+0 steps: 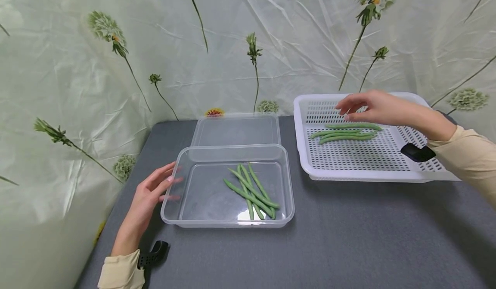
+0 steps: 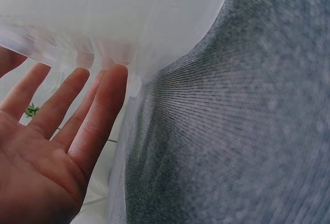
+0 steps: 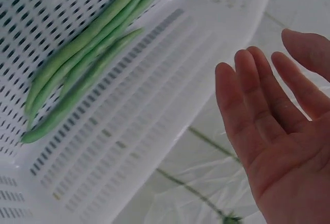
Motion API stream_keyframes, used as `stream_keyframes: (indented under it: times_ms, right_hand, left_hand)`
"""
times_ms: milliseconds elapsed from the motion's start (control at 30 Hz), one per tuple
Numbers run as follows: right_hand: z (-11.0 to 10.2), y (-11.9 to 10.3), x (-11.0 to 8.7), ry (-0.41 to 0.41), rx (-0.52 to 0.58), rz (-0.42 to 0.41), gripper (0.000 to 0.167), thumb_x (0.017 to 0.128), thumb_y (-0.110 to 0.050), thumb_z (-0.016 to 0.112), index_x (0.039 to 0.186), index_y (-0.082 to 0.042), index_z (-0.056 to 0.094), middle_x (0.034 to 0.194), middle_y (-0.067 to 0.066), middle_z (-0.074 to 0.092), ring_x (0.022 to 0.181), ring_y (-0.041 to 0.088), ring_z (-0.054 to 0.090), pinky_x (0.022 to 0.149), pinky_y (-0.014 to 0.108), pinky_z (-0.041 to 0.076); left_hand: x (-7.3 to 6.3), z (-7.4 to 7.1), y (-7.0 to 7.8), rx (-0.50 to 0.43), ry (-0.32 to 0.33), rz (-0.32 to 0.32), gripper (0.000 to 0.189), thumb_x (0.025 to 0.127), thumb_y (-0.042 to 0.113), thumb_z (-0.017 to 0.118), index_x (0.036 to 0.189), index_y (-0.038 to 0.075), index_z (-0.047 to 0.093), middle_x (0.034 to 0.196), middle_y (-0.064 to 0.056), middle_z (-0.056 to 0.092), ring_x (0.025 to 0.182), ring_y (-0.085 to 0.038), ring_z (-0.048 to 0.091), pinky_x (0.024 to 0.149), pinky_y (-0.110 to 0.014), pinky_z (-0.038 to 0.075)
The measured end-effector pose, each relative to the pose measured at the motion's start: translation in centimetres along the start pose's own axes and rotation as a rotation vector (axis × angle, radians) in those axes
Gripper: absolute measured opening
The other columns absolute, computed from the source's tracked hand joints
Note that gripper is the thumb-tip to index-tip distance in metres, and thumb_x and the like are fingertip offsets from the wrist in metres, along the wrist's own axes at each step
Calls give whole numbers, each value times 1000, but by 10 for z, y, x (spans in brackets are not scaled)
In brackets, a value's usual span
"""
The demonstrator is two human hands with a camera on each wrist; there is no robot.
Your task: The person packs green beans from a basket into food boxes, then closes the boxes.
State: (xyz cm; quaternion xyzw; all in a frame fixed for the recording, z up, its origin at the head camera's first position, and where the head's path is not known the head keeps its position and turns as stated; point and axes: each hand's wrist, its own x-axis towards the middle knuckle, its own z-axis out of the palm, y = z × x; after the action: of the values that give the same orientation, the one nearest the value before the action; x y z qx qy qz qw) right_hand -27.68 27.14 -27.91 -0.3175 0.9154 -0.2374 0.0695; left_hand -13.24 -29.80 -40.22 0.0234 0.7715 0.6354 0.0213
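Observation:
A clear plastic container (image 1: 228,224) stands on the table with several green beans (image 1: 253,190) crossed in its right half. My left hand (image 1: 145,198) is at the container's left wall, fingers spread and fairly straight; in the left wrist view the fingertips (image 2: 114,77) lie against or very near the plastic. Over the white perforated basket (image 1: 360,177) hovers my right hand (image 1: 381,108), fingers loosely bent and holding nothing. Several green beans (image 3: 85,59) lie side by side on the basket floor, below the right hand and apart from it.
A clear flat lid (image 1: 236,129) lies behind the container. The grey tabletop (image 1: 310,246) runs under everything, and a floral sheet (image 1: 232,43) hangs along the back and left. A black band (image 1: 153,254) is on the left wrist.

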Motion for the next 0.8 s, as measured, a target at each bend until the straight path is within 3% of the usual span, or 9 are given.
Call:
stream_keyframes:
  times_ms: [233, 633, 700, 800]
  right_hand:
    - [2, 31, 7, -22, 66, 52, 34, 90, -3, 71, 123, 1, 65, 113, 11, 68, 94, 5, 63, 77, 17, 49]
    - [21, 80, 10, -143, 128, 64, 33, 93, -1, 66, 126, 4, 62, 122, 17, 64, 108, 25, 61, 87, 18, 47]
    - [23, 86, 11, -152, 139, 62, 34, 93, 1, 65, 126, 6, 61, 123, 19, 63, 110, 30, 60, 89, 20, 47]
    - [26, 92, 11, -161, 135, 99, 35, 92, 2, 65, 126, 7, 60, 124, 21, 63, 114, 35, 59, 94, 32, 49]
  left_hand:
    - [1, 0, 0, 5, 5, -1, 47, 103, 23, 56, 147, 13, 46, 141, -11, 53, 114, -15, 62, 75, -41, 59]
    - [-2, 0, -3, 20, 6, -4, 47, 103, 24, 55, 148, 13, 46, 141, -9, 54, 114, -15, 62, 75, -41, 59]
    - [-2, 0, -3, 24, 4, -3, 47, 103, 25, 55, 148, 14, 46, 141, -9, 53, 115, -15, 61, 75, -41, 59]
    - [-1, 0, -2, 31, 6, -2, 47, 103, 25, 55, 148, 14, 46, 142, -10, 52, 115, -15, 61, 75, -41, 59]
